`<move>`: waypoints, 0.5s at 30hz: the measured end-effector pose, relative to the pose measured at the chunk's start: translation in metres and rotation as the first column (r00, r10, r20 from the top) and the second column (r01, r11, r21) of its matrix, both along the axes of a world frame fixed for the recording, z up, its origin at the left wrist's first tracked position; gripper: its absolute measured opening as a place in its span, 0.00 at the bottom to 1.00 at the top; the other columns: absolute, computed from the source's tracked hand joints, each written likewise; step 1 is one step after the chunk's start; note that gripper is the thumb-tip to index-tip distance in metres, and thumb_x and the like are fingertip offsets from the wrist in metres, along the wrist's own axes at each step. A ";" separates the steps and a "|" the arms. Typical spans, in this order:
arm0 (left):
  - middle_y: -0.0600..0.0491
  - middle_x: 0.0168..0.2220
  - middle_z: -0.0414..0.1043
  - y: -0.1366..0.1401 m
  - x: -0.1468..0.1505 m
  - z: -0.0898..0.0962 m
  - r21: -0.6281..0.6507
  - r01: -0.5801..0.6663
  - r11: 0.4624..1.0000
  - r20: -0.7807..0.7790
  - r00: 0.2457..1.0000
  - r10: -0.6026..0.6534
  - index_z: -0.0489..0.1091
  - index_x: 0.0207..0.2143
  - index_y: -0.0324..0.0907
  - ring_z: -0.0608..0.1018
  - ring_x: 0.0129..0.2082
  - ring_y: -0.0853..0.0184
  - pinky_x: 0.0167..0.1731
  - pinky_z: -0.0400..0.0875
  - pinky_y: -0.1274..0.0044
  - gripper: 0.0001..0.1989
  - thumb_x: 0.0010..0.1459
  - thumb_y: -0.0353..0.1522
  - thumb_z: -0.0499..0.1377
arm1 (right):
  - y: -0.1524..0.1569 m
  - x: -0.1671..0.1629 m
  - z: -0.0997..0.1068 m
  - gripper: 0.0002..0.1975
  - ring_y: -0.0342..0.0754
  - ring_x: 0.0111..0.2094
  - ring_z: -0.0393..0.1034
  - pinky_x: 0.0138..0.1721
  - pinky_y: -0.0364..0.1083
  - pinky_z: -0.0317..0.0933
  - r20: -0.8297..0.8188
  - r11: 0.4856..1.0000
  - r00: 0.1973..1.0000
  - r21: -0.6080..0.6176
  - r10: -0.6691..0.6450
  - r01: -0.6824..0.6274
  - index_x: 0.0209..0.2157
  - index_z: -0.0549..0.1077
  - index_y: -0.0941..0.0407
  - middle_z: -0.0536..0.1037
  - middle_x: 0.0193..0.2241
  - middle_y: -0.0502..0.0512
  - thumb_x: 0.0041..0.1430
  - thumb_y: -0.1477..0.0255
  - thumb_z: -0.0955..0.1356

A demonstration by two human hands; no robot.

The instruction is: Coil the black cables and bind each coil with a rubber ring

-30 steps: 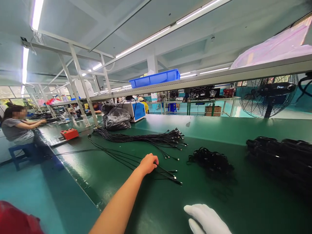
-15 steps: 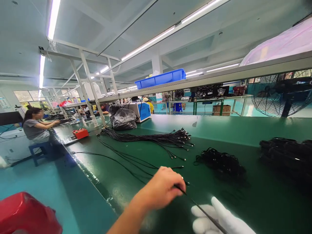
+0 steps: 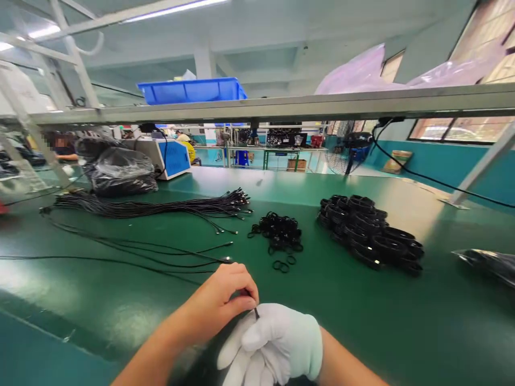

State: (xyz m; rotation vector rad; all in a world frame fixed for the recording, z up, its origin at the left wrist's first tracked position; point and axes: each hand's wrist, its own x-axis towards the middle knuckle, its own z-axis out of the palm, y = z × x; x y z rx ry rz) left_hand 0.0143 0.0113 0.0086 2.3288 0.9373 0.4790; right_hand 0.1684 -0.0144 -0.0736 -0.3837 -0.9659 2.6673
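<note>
The bare left grip [image 3: 231, 295] pinches a thin black cable [image 3: 256, 313] between thumb and fingers. At its 5 o'clock, touching it, the right grip [image 3: 277, 340] (this one in a white glove) has its thumb pressed down on the same cable, just above the green desk [image 3: 362, 332]; how far the cable runs inside the glove is hidden.

From the two hands, a few loose cables [image 3: 161, 262] stretch away toward 10 o'clock, with a thick bundle of cables [image 3: 181, 206] beyond them at 11. Between 12 and 1 o'clock lies a heap of small black rings [image 3: 281, 231], a few strayed onto the near side. Coiled cables [image 3: 366, 230] are piled at 2 o'clock. Farther out, between 10 and 11, a black plastic bag [image 3: 124, 171] sits beside a white-and-blue machine [image 3: 173, 158]. Above, toward 12, a blue tray [image 3: 193, 91] stands on a shelf [image 3: 273, 110].
</note>
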 end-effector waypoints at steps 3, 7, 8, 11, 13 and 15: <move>0.60 0.28 0.68 0.003 0.007 0.004 -0.020 0.054 0.998 0.040 0.998 -0.053 0.69 0.26 0.46 0.68 0.33 0.71 0.41 0.59 0.79 0.08 0.56 0.28 0.55 | 0.001 0.000 0.005 0.20 0.48 0.28 0.75 0.23 0.42 0.67 -0.035 0.998 0.998 -0.045 0.051 -0.053 0.44 0.68 0.68 0.77 0.30 0.63 0.53 0.78 0.54; 0.59 0.29 0.70 0.008 0.016 -0.001 0.001 0.005 1.000 0.062 0.998 -0.005 0.70 0.27 0.46 0.69 0.34 0.71 0.40 0.61 0.79 0.07 0.56 0.29 0.55 | -0.003 0.003 0.014 0.19 0.46 0.28 0.75 0.23 0.40 0.66 -0.056 0.999 0.998 -0.035 0.030 -0.032 0.42 0.69 0.67 0.77 0.30 0.62 0.57 0.77 0.53; 0.59 0.31 0.71 0.009 0.017 -0.005 0.016 -0.013 1.000 0.065 0.998 0.012 0.71 0.29 0.47 0.70 0.35 0.70 0.41 0.61 0.79 0.07 0.57 0.30 0.54 | -0.004 0.005 0.016 0.19 0.47 0.29 0.75 0.24 0.41 0.66 -0.055 1.000 0.998 -0.014 -0.002 0.001 0.41 0.69 0.67 0.77 0.30 0.62 0.58 0.75 0.53; 0.56 0.35 0.74 0.005 0.015 -0.027 0.089 -0.118 0.989 -0.029 0.992 0.121 0.72 0.37 0.49 0.73 0.37 0.68 0.40 0.65 0.78 0.12 0.60 0.31 0.49 | -0.001 0.018 0.023 0.18 0.50 0.30 0.74 0.28 0.46 0.66 -0.146 0.987 0.980 0.056 -0.138 0.148 0.39 0.69 0.65 0.77 0.31 0.63 0.58 0.66 0.58; 0.55 0.35 0.75 -0.001 0.005 -0.047 0.185 -0.220 0.958 -0.182 0.950 0.254 0.73 0.37 0.49 0.75 0.35 0.67 0.37 0.67 0.77 0.15 0.60 0.30 0.46 | 0.006 0.031 0.032 0.17 0.50 0.31 0.73 0.29 0.48 0.65 -0.318 0.948 0.904 0.044 -0.284 0.314 0.39 0.68 0.62 0.76 0.31 0.58 0.55 0.62 0.64; 0.55 0.34 0.76 -0.007 -0.010 -0.067 0.322 -0.272 0.907 -0.274 0.890 0.364 0.73 0.36 0.50 0.77 0.31 0.67 0.33 0.69 0.78 0.15 0.59 0.31 0.47 | 0.016 0.047 0.041 0.14 0.45 0.29 0.71 0.29 0.43 0.62 -0.466 0.881 0.772 -0.038 -0.433 0.471 0.36 0.67 0.58 0.73 0.28 0.50 0.53 0.63 0.67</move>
